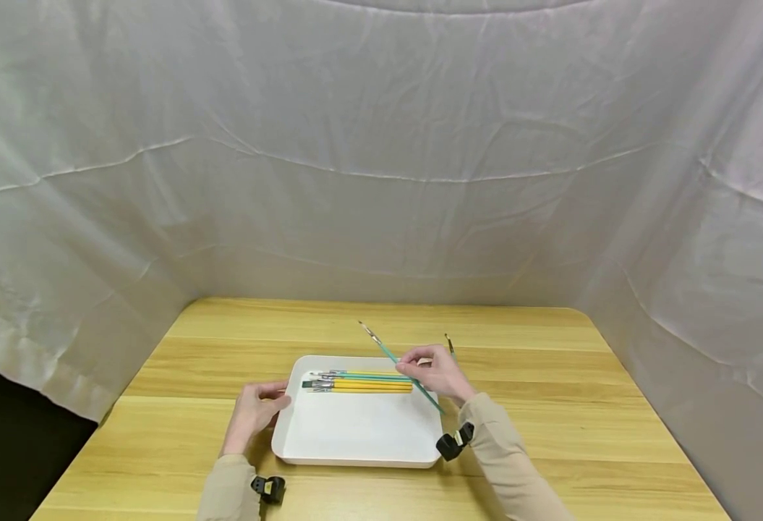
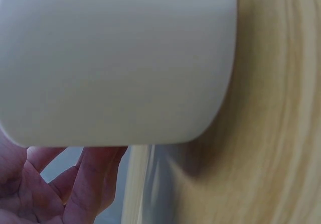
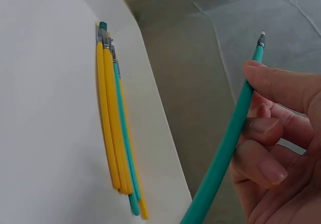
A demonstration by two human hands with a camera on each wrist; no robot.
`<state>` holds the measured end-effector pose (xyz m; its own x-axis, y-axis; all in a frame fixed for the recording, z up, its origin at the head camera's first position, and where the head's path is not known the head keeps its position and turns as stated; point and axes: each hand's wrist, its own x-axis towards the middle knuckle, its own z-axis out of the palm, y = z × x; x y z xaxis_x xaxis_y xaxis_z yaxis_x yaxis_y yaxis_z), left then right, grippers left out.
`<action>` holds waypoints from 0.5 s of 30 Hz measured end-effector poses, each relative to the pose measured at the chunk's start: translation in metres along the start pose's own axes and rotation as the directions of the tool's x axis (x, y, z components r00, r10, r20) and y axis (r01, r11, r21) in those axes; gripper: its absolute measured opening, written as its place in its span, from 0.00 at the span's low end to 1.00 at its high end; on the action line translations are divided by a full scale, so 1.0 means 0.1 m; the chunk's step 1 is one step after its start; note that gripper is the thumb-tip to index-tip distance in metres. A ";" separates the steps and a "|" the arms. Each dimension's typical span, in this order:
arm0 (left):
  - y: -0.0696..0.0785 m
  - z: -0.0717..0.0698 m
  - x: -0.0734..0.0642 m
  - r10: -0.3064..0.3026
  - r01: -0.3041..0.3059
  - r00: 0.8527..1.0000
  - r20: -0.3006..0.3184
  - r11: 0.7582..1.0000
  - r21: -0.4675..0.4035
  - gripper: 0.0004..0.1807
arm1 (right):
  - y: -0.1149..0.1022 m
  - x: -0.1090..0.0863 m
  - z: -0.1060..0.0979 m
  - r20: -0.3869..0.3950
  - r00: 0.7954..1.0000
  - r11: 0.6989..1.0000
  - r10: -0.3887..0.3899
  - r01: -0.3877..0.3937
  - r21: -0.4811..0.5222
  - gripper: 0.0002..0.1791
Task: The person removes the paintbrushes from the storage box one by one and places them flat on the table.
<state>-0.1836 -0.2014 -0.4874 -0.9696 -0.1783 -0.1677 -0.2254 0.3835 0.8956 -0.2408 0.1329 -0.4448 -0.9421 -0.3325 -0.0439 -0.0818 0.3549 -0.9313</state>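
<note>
Right fingers (image 3: 258,161) pinch a slim, straight teal paintbrush (image 3: 228,148) with metal collar, while left fingers (image 2: 93,184) hold a white tray (image 1: 355,434)

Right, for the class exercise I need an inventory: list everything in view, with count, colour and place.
Tray: 1, white, on the table
Yellow brushes: several, overlapping, yellow handles, in the tray
Teal brushes: at least 1, teal handle, among the yellow ones
Held brush: 1, teal, in the right hand
Far brush: 1, dark tip, beyond the right hand, partly hidden
Table: 1, wood-coloured, under the tray
Curtain: grey, behind and beside the table; number of pieces unclear
Wrist cameras: 2, black, one per wrist
Sleeves: 2, beige, on the forearms
Left hand: 1, bare, at the tray's left edge
Right hand: 1, bare, pinching the held brush
</note>
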 end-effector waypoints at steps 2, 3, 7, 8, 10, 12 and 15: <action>-0.01 0.00 0.00 0.005 -0.005 1.000 0.001 1.000 0.004 0.21 | 0.00 -0.02 -0.03 -0.014 1.000 1.000 -0.010 0.010 0.014 0.11; -0.01 0.00 0.00 0.004 -0.004 1.000 -0.001 1.000 0.003 0.21 | 0.00 -0.03 -0.04 -0.019 1.000 1.000 -0.014 0.015 0.022 0.11; 0.00 0.00 0.00 0.005 -0.005 1.000 0.002 1.000 0.006 0.21 | 0.01 -0.08 -0.11 -0.037 0.999 0.998 -0.013 0.015 0.053 0.12; 0.00 0.00 0.00 0.000 0.000 1.000 -0.001 1.000 0.005 0.21 | 0.02 -0.09 -0.13 -0.039 0.999 0.998 -0.007 0.009 0.062 0.13; 0.01 0.00 0.00 -0.001 0.001 1.000 -0.001 1.000 0.009 0.21 | 0.02 -0.12 -0.17 -0.045 0.999 0.997 0.005 -0.002 0.078 0.13; 0.01 0.00 0.00 0.001 -0.001 1.000 0.002 1.000 0.012 0.21 | 0.03 -0.15 -0.22 -0.049 0.999 0.995 0.018 -0.014 0.095 0.14; 0.01 -0.01 0.00 0.001 -0.001 1.000 0.002 1.000 0.010 0.21 | 0.05 -0.20 -0.29 -0.056 0.998 0.993 0.032 -0.025 0.113 0.15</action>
<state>-0.1835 -0.2016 -0.4863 -0.9700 -0.1760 -0.1677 -0.2254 0.3928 0.8916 -0.2316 0.1665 -0.4385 -0.9610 -0.2714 -0.0528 -0.0210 0.2623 -0.9648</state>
